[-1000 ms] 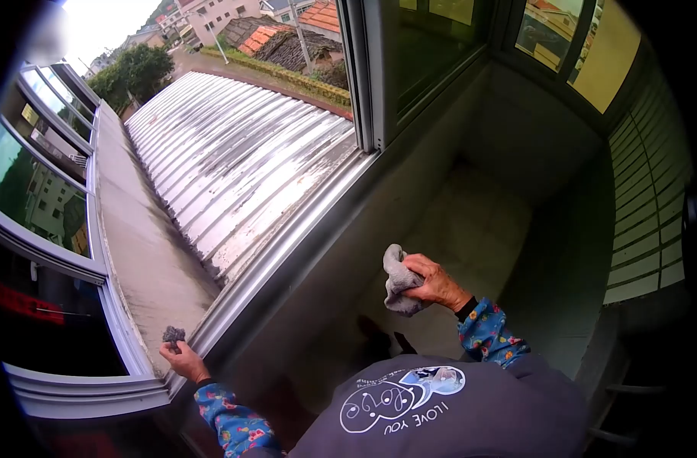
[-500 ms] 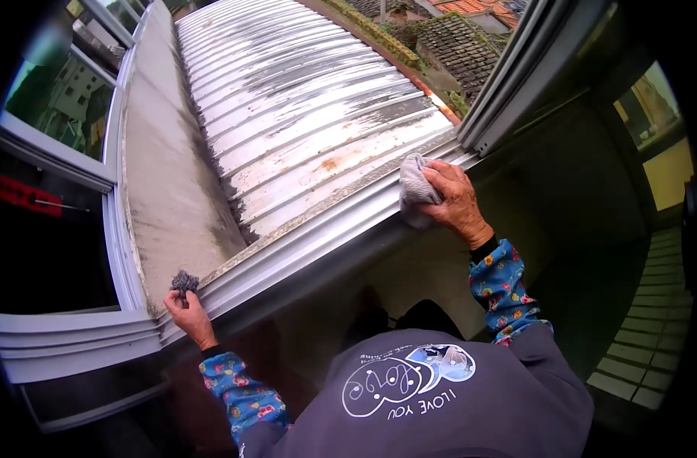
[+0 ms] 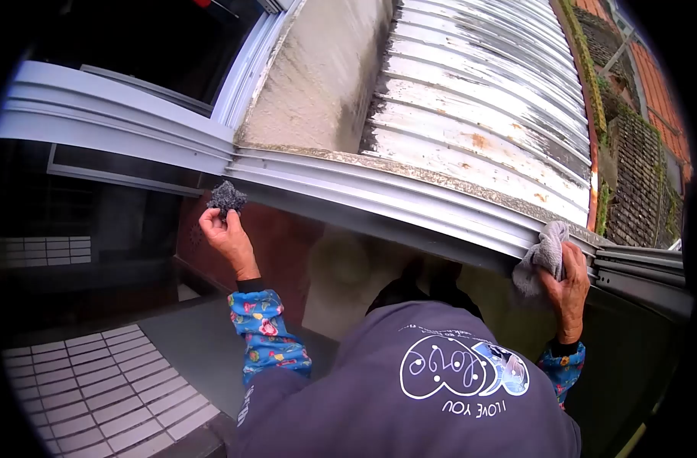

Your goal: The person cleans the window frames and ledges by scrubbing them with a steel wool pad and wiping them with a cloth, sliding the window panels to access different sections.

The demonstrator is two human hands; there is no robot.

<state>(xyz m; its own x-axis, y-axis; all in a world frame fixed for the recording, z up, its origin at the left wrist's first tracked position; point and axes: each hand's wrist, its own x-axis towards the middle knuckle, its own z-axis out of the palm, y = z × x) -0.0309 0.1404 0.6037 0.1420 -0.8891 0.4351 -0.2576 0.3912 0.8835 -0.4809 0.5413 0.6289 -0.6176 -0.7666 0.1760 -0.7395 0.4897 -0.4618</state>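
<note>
Hands are holding a scrubber and a rag by a window track.
The left hand is pinching the scrubber near the track's left end; the right hand is clutching the rag at its right.

My count: one grey cloth, one dark rough wad, two floral sleeves on me, one printed top, one ribbed metal roof.

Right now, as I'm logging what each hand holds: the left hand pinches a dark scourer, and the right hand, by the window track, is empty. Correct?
Not quite: the right hand isn't empty; the head view shows it holding a grey cloth by the window track. The left hand does pinch a dark scourer.
</note>
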